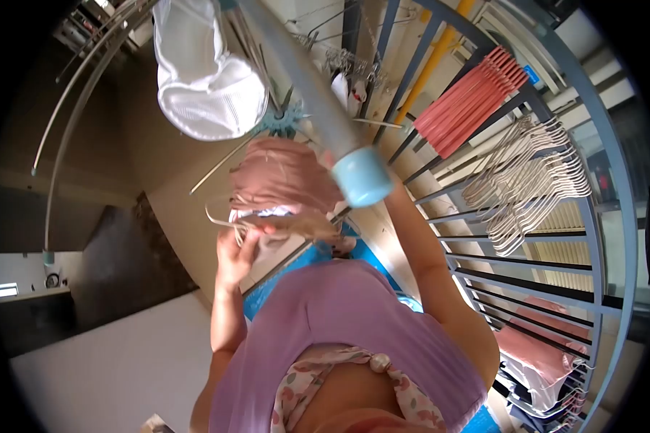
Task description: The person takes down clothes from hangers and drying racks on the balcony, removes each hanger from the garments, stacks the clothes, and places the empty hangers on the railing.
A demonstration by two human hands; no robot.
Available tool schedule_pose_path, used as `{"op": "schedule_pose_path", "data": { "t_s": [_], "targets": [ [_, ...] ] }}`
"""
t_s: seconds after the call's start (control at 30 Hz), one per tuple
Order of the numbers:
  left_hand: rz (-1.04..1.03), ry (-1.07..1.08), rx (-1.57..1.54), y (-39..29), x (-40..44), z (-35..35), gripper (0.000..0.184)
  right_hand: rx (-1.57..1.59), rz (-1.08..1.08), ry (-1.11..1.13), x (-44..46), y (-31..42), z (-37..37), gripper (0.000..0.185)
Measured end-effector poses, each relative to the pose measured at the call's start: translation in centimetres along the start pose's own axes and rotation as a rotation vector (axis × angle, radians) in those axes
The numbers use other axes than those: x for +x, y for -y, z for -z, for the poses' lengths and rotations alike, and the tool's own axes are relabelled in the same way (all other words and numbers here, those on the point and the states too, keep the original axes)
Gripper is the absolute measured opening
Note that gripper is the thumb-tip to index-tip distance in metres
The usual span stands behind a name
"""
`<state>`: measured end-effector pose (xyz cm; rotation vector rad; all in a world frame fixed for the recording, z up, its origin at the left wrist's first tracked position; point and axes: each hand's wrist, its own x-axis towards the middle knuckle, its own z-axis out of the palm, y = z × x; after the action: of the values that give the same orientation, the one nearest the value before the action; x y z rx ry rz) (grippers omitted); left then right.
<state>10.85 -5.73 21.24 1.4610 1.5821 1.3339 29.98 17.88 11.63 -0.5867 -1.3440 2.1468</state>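
Note:
In the head view, my left hand (237,249) is closed on the cord-like edge of a brownish-pink cloth item (282,173), at its lower left. The cloth hangs bunched in front of my chest, with a white part showing inside it. My right forearm reaches up toward the cloth's right side, but its hand is mostly hidden behind a grey pole with a light blue end cap (363,177). A white mesh bag (213,94) hangs above and to the left of the cloth.
Pink hangers (471,101) and beige hangers (534,180) hang on the dark railing (520,237) at the right. Pink clothing (545,343) hangs lower right. Thin metal rods (72,119) extend at the upper left. Something blue lies below me.

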Motion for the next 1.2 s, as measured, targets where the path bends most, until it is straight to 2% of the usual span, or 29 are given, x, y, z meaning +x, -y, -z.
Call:
{"op": "schedule_pose_path", "data": {
  "t_s": [0.03, 0.07, 0.13, 0.2, 0.27, 0.37, 0.43, 0.5, 0.6, 0.7, 0.8, 0.87, 0.93, 1.0, 1.07, 1.13, 1.2],
  "targets": [
    [-0.035, -0.023, -0.021, 0.3, 0.1, 0.0, 0.022, -0.375, -0.052, 0.102, -1.9, -0.7, -1.3, 0.024],
    [-0.147, -0.024, -0.054, 0.2, 0.8, 0.0, 0.022, -0.422, -0.026, 0.182, -3.5, -1.7, -2.5, 0.024],
    [-0.186, -0.002, 0.021, -0.3, 1.0, 0.4, 0.023, -0.515, 0.050, 0.331, -4.4, -3.7, -3.0, 0.022],
    [-0.244, -0.001, 0.068, -0.5, 1.0, 0.8, 0.022, -0.527, -0.013, 0.337, -5.5, -3.4, -3.6, 0.021],
    [-0.221, -0.030, -0.003, -0.5, 0.4, 1.4, 0.022, -0.508, -0.023, 0.358, -6.4, -3.6, -3.6, 0.019],
    [-0.146, -0.039, -0.035, 0.2, -0.4, 3.1, 0.023, -0.316, -0.190, 0.400, -8.5, -3.7, -3.9, 0.022],
    [-0.183, -0.115, -0.087, -0.2, -0.4, 3.3, 0.021, -0.325, -0.224, 0.457, -9.8, -2.5, -4.9, 0.027],
    [-0.131, -0.164, -0.191, 0.3, -1.2, 4.1, 0.021, -0.410, -0.100, 0.446, -10.5, -1.7, -5.8, 0.028],
    [-0.085, -0.223, -0.242, 1.8, -2.3, 5.2, 0.019, -0.944, 0.273, 0.403, -10.8, -0.5, -8.1, 0.025],
    [-0.102, -0.251, -0.179, 2.1, -3.0, 5.9, 0.018, -1.265, 0.551, 0.341, -10.8, 0.0, -9.2, 0.021],
    [-0.116, -0.359, -0.182, 2.3, -3.7, 6.9, 0.019, -1.149, 0.533, 0.155, -10.3, -0.6, -7.2, 0.018],
    [-0.165, -0.443, -0.224, 2.2, -4.0, 7.8, 0.022, -0.694, 0.282, -0.102, -10.1, -0.3, -5.7, 0.016],
    [-0.168, -0.473, -0.255, 2.3, -4.6, 8.6, 0.024, -0.372, 0.277, -0.377, -8.5, 0.6, -3.3, 0.012],
    [-0.176, -0.446, -0.211, 1.6, -4.8, 8.3, 0.023, 0.231, 0.409, -0.469, -4.1, 0.5, 1.0, 0.009],
    [-0.158, -0.404, -0.170, 1.1, -5.1, 7.4, 0.022, 0.673, 0.415, -0.697, 0.9, 1.3, 3.5, 0.008],
    [-0.144, -0.364, -0.095, 0.9, -5.4, 6.4, 0.020, 0.839, 0.415, -0.713, 6.5, -0.2, 7.8, 0.012],
    [-0.135, -0.353, -0.103, 0.9, -5.7, 5.6, 0.021, 0.919, 0.422, -0.784, 10.3, 0.4, 8.8, 0.012]
  ]
}}
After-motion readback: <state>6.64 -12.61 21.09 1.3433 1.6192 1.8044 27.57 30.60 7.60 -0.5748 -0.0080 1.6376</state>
